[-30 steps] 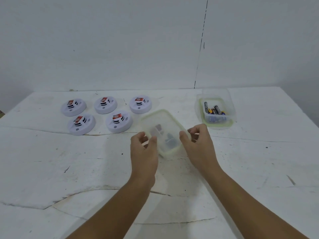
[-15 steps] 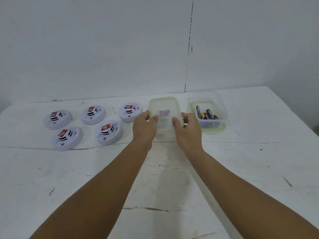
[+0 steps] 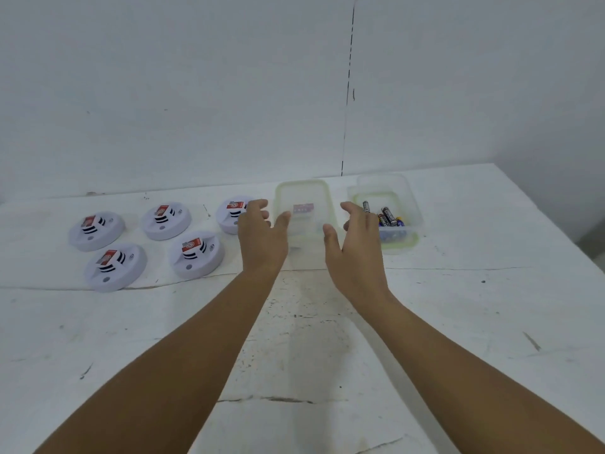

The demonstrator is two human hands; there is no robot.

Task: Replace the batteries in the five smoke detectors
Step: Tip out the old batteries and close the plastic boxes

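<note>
Several white round smoke detectors [image 3: 196, 253] with red-labelled batteries showing lie in two rows on the left of the white table [image 3: 491, 306]. A clear lidded plastic box [image 3: 304, 204] stands on the table at centre back, a small label visible inside it. My left hand [image 3: 262, 237] hovers just left of it and my right hand [image 3: 353, 244] just right, fingers spread and off the box. An open clear container [image 3: 406, 237] further right holds several batteries [image 3: 388, 217].
The white wall rises just behind the table's back edge. The table's right edge runs diagonally at the far right. Cracks and dark marks cross the tabletop in front of my arms.
Both hands carried the lidded box away from me, set it down between the detectors and the battery container, and have let go with fingers spread.
</note>
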